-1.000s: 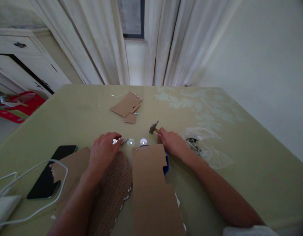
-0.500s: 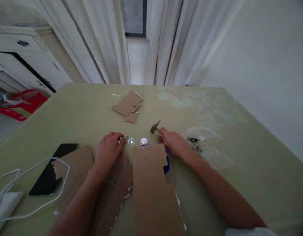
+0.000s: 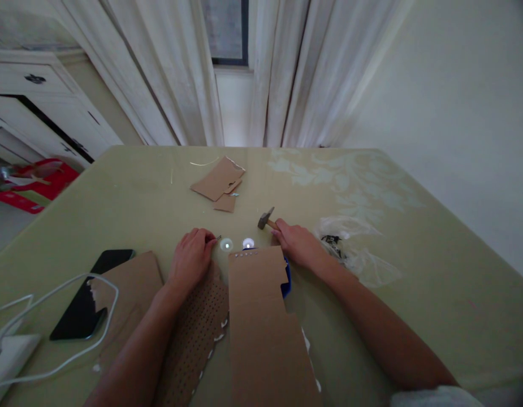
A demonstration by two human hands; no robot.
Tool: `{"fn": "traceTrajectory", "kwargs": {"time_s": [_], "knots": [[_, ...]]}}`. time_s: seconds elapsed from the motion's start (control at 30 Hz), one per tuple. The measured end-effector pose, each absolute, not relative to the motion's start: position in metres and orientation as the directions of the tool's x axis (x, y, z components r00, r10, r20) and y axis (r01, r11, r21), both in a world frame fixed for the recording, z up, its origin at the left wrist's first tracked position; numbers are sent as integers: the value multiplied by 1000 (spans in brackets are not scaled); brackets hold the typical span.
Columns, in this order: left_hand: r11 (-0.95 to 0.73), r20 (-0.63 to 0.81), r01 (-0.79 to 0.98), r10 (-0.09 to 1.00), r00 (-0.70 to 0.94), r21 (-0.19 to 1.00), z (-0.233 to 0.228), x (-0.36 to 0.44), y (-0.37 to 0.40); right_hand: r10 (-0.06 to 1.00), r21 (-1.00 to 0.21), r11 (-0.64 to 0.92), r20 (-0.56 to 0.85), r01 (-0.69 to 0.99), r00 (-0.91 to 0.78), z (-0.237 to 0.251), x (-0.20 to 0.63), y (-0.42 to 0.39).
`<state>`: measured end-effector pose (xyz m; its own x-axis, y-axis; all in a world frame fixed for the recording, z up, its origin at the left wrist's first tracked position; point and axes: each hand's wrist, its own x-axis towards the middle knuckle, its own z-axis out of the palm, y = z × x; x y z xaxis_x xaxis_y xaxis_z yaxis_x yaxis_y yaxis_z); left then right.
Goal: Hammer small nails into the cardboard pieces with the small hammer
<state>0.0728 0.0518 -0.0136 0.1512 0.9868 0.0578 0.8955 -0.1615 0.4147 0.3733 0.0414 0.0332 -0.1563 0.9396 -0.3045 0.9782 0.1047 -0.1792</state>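
My right hand [image 3: 298,243] is wrapped around the wooden handle of a small hammer [image 3: 266,219], its metal head pointing up and left just above the table. My left hand [image 3: 192,255] pinches a thin, short metal piece [image 3: 219,238], too small to name surely. Between the hands show two bright round spots; whether they are discs or reflections I cannot tell. In front of me a long cardboard strip [image 3: 261,316] has a row of small holes or studs near its far edge. It partly covers a blue object [image 3: 288,278]. Under my left forearm lies a cardboard piece dotted with holes [image 3: 197,328].
Torn cardboard scraps [image 3: 219,180] lie farther back on the table [image 3: 354,339]. A clear plastic bag [image 3: 363,260] is beside my right forearm. To the left are a black phone [image 3: 85,299], another cardboard sheet [image 3: 132,294] and a white cable [image 3: 53,297].
My left fingers have closed up and turned slightly around the thin metal piece, of which less sticks out. The hammer has hardly moved; the whole view has shifted a little.
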Motion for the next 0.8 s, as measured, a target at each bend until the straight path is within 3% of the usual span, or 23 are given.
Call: {"fn": "traceTrajectory", "kwargs": {"time_s": [0.33,0.5,0.57,0.67,0.8], "knots": [[-223,322,679,947,-21,699,14,81,47,943,-183,117,-287,976,-167,34,374,39],[-245,291,452,956,-35,858,44,109,26,941,-187,117,-293,975,-169,35,373,39],[-245,249,376,968,37,894,55,123,17,940,-186,119,-294,975,-171,35,373,39],[-261,209,389,963,171,884,65,139,10,943,-186,118,-288,976,-169,34,372,39],[-262,179,406,956,231,876,66,146,9,944,-189,118,-284,975,-170,33,373,38]]}}
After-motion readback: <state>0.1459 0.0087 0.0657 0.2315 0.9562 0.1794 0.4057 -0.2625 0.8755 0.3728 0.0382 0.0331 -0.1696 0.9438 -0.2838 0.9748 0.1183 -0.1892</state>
